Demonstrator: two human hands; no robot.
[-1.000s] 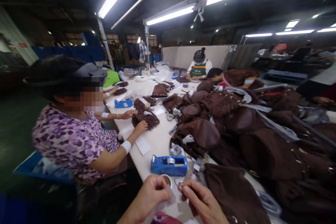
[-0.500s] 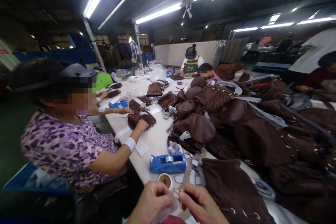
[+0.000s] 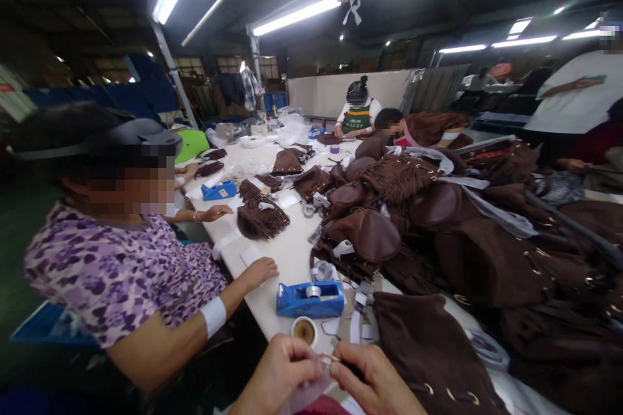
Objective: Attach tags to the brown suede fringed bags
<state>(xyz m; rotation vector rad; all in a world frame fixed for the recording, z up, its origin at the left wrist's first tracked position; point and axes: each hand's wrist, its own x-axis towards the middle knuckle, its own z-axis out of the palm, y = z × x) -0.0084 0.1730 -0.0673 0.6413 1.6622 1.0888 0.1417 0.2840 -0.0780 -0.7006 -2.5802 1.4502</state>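
Observation:
Low in the head view, my left hand (image 3: pixel 285 369) is closed on a piece of clear plastic film (image 3: pixel 306 394). My right hand (image 3: pixel 367 379) pinches a small, thin, copper-coloured piece (image 3: pixel 331 358) right beside it; its full shape is hidden by the fingers. The fingertips of both hands nearly meet. Just beyond them stand a small white cup (image 3: pixel 315 340) with something brown inside and a blue tape dispenser (image 3: pixel 287 301) with a roll in it. To the right lies a dark brown suede bag (image 3: pixel 418 343) with metal eyelets.
A big heap of brown bags (image 3: pixel 377 237) covers the table's right side. A co-worker in a purple patterned top (image 3: pixel 121 266) sits at the left, near a fringed bag (image 3: pixel 265 220) and a second blue dispenser (image 3: pixel 219 190). Paper tags (image 3: pixel 356 327) lie by the cup.
The co-worker's hands have left the fringed bag; one now rests on the white table nearer to me. My fingers have shifted slightly around the copper-coloured piece, which shows less.

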